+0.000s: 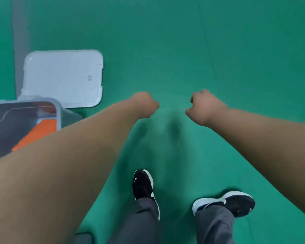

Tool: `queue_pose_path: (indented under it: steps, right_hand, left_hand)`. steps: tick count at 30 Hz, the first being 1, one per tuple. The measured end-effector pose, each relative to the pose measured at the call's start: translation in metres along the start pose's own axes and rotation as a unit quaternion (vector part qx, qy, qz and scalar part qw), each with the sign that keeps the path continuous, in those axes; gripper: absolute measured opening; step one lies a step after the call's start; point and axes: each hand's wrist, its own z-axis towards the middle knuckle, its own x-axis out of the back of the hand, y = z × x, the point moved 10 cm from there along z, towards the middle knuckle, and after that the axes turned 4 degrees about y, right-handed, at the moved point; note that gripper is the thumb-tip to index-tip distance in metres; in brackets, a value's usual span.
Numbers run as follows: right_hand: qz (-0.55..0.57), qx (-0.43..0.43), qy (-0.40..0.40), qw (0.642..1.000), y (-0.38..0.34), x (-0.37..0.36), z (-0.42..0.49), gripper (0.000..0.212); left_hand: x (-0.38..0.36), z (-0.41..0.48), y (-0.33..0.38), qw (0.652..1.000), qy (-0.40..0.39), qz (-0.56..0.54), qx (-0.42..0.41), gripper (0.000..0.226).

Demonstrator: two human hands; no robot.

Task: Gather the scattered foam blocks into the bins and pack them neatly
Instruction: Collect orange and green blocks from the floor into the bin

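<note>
Matt, smooth green floor (183, 41); translucent, faintly glossy plastic bin (59, 111); matt white plastic lid (63, 78); matt orange foam block (40, 132); grey cloth trousers (215, 226).

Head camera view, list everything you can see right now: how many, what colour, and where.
floor: one, green, fills the view
lid: one, white, flat on the floor, upper left
bin: one, clear grey, left edge, partly behind the left forearm
foam block: one, orange, inside the bin
strip: one, pale grey, on the floor beyond the lid
shoes: two, black with white soles, bottom centre
trousers: grey, bottom edge
left hand: one, fingers curled, nothing held, centre
right hand: one, fingers curled, nothing held, apart from the left
</note>
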Motion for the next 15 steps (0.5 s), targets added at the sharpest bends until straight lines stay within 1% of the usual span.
queue_pose_path:
  steps: [5,10,15]
  right_hand:
    - [0.071,-0.11,0.006,0.991,0.169,-0.003,-0.029,0.047]
    - [0.123,-0.186,-0.004,0.975,0.317,-0.016,-0.073,0.046]
    - [0.156,-0.236,0.007,0.959,0.46,-0.019,-0.116,0.045]
  left_hand:
    - [-0.087,0.007,0.156,0.987,-0.055,0.118,-0.099,0.032]
    - [-0.176,0.0,0.282,0.953,-0.097,0.233,-0.166,0.033]
    - [-0.265,-0.008,0.407,0.919,-0.108,0.314,-0.213,0.035]
